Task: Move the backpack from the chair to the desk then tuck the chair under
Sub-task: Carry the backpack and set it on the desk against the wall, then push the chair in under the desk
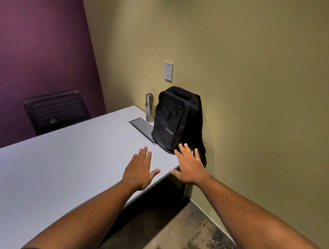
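Both hands hover empty over the bench (62, 166) corner, left hand (140, 170) and right hand (191, 167) with fingers spread apart. Beyond them, centre frame, the black Lenovo backpack (176, 121) stands upright against the wall beside a steel bottle (149, 108). Placing looks done; tucking the chair, unseen here, comes next.

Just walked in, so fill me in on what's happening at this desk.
A person's left hand and right hand are open, held out toward a black backpack, gripping nothing. The backpack stands upright on the desk against the wall, beside a metal bottle. A dark chair sits at the desk's far side.
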A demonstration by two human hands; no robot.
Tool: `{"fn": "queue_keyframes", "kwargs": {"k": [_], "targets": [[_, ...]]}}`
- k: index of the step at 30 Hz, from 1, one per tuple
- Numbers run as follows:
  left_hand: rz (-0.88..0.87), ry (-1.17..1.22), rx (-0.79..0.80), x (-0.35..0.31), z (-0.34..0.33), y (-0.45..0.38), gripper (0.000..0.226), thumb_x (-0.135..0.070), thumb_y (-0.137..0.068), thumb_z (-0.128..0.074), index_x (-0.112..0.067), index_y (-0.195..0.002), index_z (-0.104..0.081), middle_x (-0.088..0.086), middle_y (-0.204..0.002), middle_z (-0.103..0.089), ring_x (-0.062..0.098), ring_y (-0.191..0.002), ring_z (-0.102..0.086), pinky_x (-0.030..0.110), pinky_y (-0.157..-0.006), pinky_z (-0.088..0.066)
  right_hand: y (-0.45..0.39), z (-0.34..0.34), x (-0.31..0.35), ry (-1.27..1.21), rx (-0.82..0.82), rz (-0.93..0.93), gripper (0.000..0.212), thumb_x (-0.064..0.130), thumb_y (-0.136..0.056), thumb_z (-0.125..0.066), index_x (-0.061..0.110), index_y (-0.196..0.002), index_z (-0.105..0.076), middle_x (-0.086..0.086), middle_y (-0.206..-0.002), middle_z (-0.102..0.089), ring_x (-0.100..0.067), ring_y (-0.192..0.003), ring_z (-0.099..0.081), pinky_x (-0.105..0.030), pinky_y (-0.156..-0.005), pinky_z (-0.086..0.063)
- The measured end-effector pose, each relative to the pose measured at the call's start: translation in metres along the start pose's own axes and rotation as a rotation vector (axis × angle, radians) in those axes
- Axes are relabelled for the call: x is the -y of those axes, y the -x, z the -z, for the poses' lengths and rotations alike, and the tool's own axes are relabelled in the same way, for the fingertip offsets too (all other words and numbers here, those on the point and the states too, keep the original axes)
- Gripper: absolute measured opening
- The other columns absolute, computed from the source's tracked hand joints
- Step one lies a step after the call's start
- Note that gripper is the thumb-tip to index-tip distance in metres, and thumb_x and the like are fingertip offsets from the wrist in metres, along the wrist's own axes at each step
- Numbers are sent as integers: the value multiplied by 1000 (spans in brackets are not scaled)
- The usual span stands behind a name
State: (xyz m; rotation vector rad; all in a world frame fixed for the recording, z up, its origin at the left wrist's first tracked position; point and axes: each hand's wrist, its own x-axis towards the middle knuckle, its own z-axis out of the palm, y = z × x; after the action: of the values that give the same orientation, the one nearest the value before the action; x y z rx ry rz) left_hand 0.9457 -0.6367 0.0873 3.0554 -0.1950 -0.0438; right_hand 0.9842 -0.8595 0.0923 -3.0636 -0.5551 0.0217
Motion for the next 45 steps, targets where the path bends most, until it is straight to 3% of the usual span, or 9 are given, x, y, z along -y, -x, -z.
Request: {"fn": "queue_keyframes", "kwargs": {"k": [9, 22, 29, 37, 45], "targets": [[-67, 13, -21, 35, -7, 111, 86, -70, -99, -26, -17, -163, -4, 8, -172, 10, 28, -159, 4, 43, -127, -4, 115, -21, 71, -14, 47, -62, 93, 60, -98, -56, 15, -168, -12, -11, -178, 5, -28, -164, 11, -61, -130, 1], [-5, 86, -23, 36, -5, 294, 85, -65, -101, -32, -15, -163, -3, 8, -172, 5, 27, -159, 2, 43, -129, -7, 263, -27, 144, -15, 74, -26, 93, 59, -99, -57, 17, -168, -11, -11, -178, 6, -28, -164, 13, -59, -129, 3], [-15, 65, -19, 17, -8, 408, 85, -63, -101, -37, -10, -162, -12, 14, -171, -8, 32, -157, -12, 43, -127, -15, 354, -34, 176, -27, 84, 8, 92, 59, -100, -56, 17, -168, -11, -9, -178, 6, -27, -164, 13, -58, -129, 3], [-12, 13, 78, 25, -16, 502, 85, -63, -103, -28, -8, -162, 0, 13, -172, 5, 27, -159, 3, 43, -130, -5, 427, -37, 233, -8, 104, 24, 91, 60, -101, -54, 16, -168, -10, -10, -178, 6, -28, -164, 12, -59, -130, 1], [-78, 2, 67, 80, -20, 574, 86, -64, -103, -27, -9, -163, -1, 13, -172, 5, 27, -159, 3, 43, -130, -5, 484, -41, 316, -7, 69, -35, 90, 60, -101, -53, 17, -168, -12, -10, -178, 4, -29, -164, 10, -60, -131, -1]]}}
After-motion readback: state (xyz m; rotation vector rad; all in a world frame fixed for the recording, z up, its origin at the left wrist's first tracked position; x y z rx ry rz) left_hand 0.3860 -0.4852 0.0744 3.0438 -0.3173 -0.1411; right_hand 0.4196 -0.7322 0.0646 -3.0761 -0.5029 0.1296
